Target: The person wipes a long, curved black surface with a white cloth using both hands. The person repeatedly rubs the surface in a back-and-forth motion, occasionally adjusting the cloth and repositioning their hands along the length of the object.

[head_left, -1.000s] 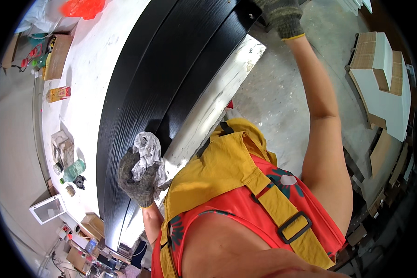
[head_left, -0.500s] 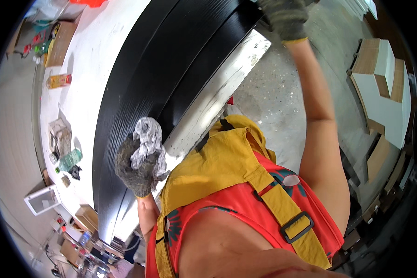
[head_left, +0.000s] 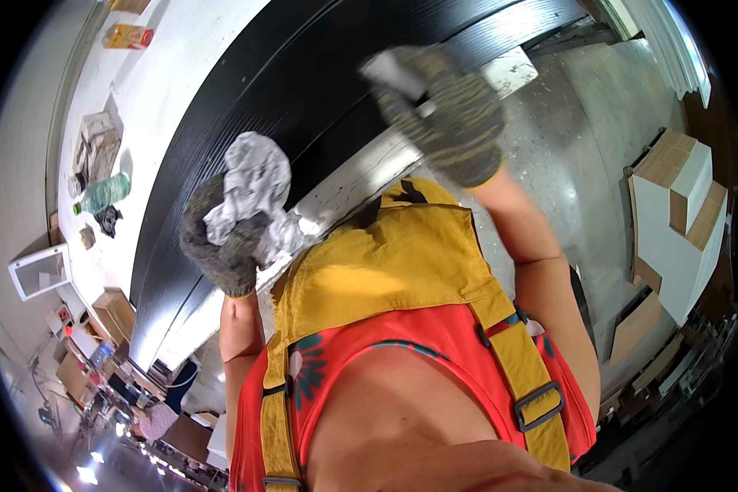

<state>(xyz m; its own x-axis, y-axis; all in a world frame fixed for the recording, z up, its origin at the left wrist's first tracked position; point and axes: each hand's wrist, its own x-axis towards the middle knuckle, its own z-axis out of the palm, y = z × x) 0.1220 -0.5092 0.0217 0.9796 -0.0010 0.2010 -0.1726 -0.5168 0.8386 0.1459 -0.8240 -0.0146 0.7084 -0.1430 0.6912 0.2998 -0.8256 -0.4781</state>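
Observation:
Both of my hands wear dark knitted gloves. My left hand (head_left: pixel 225 262) is closed around a crumpled grey-white rag (head_left: pixel 257 176), low over the near edge of the black boards (head_left: pixel 295 82). The boards lie side by side with narrow seams and a fine wood grain. Over their right part is my right hand (head_left: pixel 455 123), its fingers curled around a small pale grey piece (head_left: pixel 395 74). Motion blur hides what kind of thing that piece is. A scuffed white beam (head_left: pixel 361 176) runs below the boards, close to my yellow apron.
On the white tabletop (head_left: pixel 184 57) beyond the boards are a carton drink (head_left: pixel 129 37), a worn block (head_left: pixel 98 148) and a green bottle (head_left: pixel 107 193). White-and-brown cardboard (head_left: pixel 672 221) stands on the floor at right. White panels (head_left: pixel 664 49) lean at the upper right.
My right hand has come back from the far end of the boards toward my body. My left hand still grips the rag. The view has shifted toward the right.

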